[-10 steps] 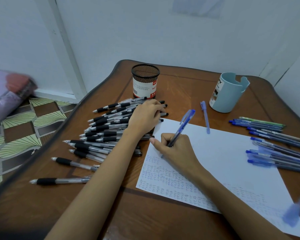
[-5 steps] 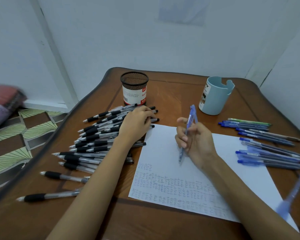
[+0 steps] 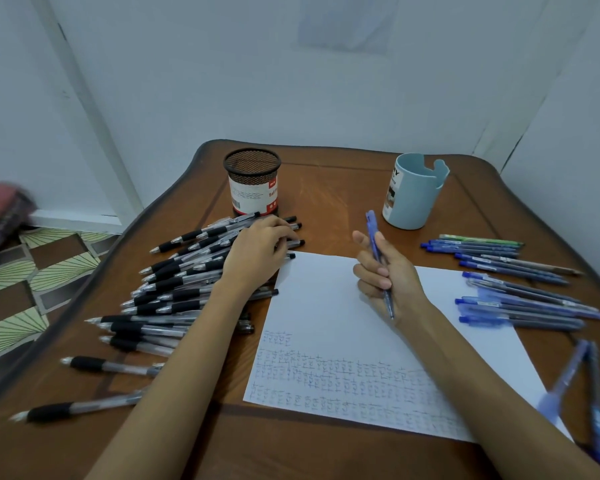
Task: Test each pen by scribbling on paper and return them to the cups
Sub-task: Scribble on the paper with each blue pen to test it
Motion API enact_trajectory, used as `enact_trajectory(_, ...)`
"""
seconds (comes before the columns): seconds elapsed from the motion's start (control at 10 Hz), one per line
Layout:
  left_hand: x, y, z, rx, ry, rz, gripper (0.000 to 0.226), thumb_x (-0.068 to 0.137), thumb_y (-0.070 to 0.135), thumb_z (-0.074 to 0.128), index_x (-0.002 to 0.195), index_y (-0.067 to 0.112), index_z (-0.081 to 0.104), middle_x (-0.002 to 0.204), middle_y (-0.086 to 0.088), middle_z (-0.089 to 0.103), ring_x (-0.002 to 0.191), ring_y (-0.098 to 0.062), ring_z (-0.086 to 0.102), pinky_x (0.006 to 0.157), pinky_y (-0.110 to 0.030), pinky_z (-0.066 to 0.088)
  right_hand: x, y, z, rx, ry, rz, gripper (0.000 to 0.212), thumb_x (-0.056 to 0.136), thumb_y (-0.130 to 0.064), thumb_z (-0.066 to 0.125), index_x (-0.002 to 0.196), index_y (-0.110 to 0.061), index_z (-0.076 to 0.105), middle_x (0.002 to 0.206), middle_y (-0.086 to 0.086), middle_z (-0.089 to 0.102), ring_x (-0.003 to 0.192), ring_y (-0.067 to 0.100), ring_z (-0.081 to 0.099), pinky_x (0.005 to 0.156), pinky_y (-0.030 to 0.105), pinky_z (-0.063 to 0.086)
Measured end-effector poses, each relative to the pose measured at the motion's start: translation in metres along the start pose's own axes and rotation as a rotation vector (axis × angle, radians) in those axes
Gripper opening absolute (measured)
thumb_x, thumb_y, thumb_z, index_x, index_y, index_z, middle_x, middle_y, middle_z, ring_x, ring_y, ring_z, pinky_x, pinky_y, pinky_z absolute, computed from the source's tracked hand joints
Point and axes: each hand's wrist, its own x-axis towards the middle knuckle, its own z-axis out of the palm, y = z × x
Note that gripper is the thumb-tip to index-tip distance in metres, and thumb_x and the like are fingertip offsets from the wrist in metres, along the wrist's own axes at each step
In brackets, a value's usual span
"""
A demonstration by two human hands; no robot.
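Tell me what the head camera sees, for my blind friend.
A right hand holds a blue pen over scribbled paper, while the left hand rests on a pile of black pens. A mesh cup and a blue cup stand behind.

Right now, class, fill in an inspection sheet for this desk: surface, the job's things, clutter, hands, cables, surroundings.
Surface: wooden table, bearing paper, pens and cups.
Job's things: paper, scribbled along its near part; black pens piled on the left; blue pens lying on the right; mesh cup and blue cup upright at the far side, with no pens sticking out of either.
Clutter: nothing seen.
Hands: left hand rests on the black pens; right hand grips the held pen over the paper.
Cables: nothing seen.
Surroundings: white walls; patterned floor on the left.
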Motion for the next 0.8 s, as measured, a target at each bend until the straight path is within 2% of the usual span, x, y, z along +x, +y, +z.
enact_trajectory(0.1,0.0,0.0,0.0,0.001,0.008,0.0,0.027,0.094,0.009,0.048,0.11,0.015,0.069,0.122,0.001,0.058,0.112,-0.016,0.052,0.086,-0.029,0.046,0.001,-0.006,-0.005,-0.149,0.102,-0.059,0.034,0.102,-0.03,0.032,0.099,-0.009,0.059,0.038,-0.007,0.028,0.028,0.002,0.024,0.029,0.015,0.021)
enact_trajectory(0.2,0.0,0.0,0.0,0.004,0.011,0.001,0.027,0.094,0.009,0.048,0.11,0.015,0.069,0.122,0.001,0.058,0.112,-0.016,0.053,0.085,-0.029,0.046,0.001,-0.018,-0.012,-0.5,0.236,-0.213,0.031,0.103,-0.024,0.035,0.106,-0.007,0.06,0.039,-0.008,0.03,0.032,0.003,0.026,0.035,0.014,0.026)
enact_trajectory(0.3,0.0,0.0,0.0,0.003,0.007,-0.006,0.027,0.094,0.008,0.048,0.11,0.015,0.069,0.123,0.001,0.058,0.113,-0.016,0.052,0.085,-0.029,0.046,0.004,-0.026,-0.021,-0.555,0.315,-0.288,0.031,0.103,-0.02,0.035,0.103,-0.006,0.062,0.038,-0.008,0.028,0.032,0.003,0.024,0.036,0.016,0.023)
enact_trajectory(0.5,0.0,0.0,0.001,-0.001,0.005,-0.009,0.027,0.094,0.008,0.048,0.109,0.016,0.069,0.122,0.001,0.058,0.112,-0.016,0.052,0.085,-0.031,0.047,0.011,-0.023,-0.025,-0.495,0.34,-0.206,0.036,0.103,-0.026,0.033,0.098,-0.006,0.063,0.036,-0.008,0.03,0.031,0.003,0.026,0.036,0.015,0.025)
enact_trajectory(0.6,0.0,0.0,0.0,-0.002,0.004,-0.004,0.028,0.094,0.008,0.047,0.109,0.015,0.07,0.122,0.001,0.058,0.112,-0.016,0.052,0.085,-0.031,0.048,0.008,-0.033,-0.021,-0.556,0.33,-0.125,0.019,0.099,-0.027,0.044,0.096,-0.015,0.059,0.058,-0.003,0.058,0.052,0.006,0.047,0.051,0.02,0.035)
enact_trajectory(0.7,0.0,0.001,0.0,0.001,-0.001,-0.002,0.028,0.094,0.008,0.047,0.11,0.015,0.069,0.122,0.0,0.058,0.112,-0.016,0.052,0.085,-0.029,0.046,0.007,-0.04,-0.028,-0.759,0.235,-0.101,0.027,0.095,-0.016,0.052,0.121,-0.022,0.053,0.114,0.003,0.057,0.091,0.01,0.051,0.077,0.024,0.041)
enact_trajectory(0.8,0.0,0.001,0.0,0.001,0.002,-0.001,0.028,0.094,0.008,0.048,0.11,0.014,0.069,0.122,0.0,0.058,0.113,-0.017,0.052,0.085,-0.031,0.047,0.009,-0.033,-0.04,-0.906,0.252,-0.235,0.06,0.09,-0.001,0.058,0.143,-0.017,0.035,0.127,0.003,0.046,0.111,0.013,0.046,0.09,0.026,0.042)
